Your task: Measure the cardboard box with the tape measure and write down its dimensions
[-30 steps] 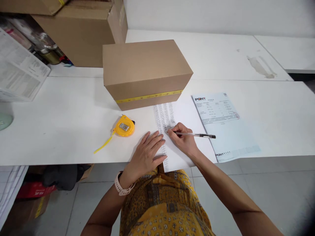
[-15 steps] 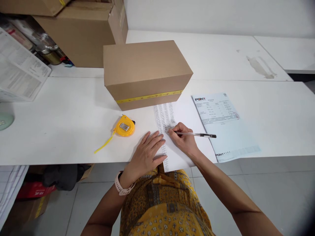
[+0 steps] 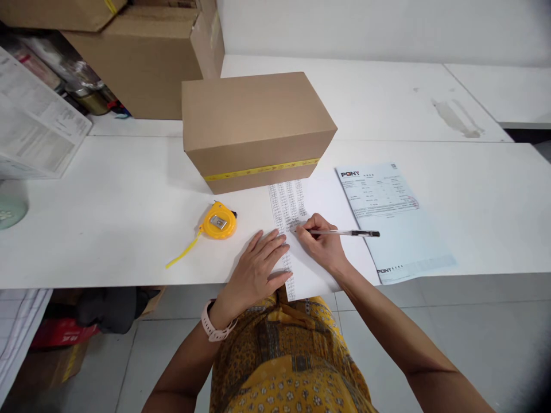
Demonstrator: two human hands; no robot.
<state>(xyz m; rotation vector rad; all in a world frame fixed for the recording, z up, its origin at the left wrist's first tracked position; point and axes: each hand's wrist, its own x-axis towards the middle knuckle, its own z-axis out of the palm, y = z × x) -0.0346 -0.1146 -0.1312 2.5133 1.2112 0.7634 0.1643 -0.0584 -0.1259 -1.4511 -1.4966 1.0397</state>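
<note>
My right hand grips a clear pen with a black cap end, its tip at the sheet of paper. Columns of small dark writing run down that sheet, and its lower edge juts past the table's front edge. With fingers stretched out, my left hand lies flat across the sheet's left edge and the table. Left of this hand rests a yellow tape measure with a yellow strap. Behind the sheet stands a closed cardboard box with yellow tape along its side, close against the paper's top.
To the right lies a pale blue printed document. Larger cardboard boxes are stacked at the back left, beside a leaning printed panel. A green object sits at the left edge of the white table.
The pen's rear end has shifted very slightly, and the view has moved a little. Both hands stay in place.
</note>
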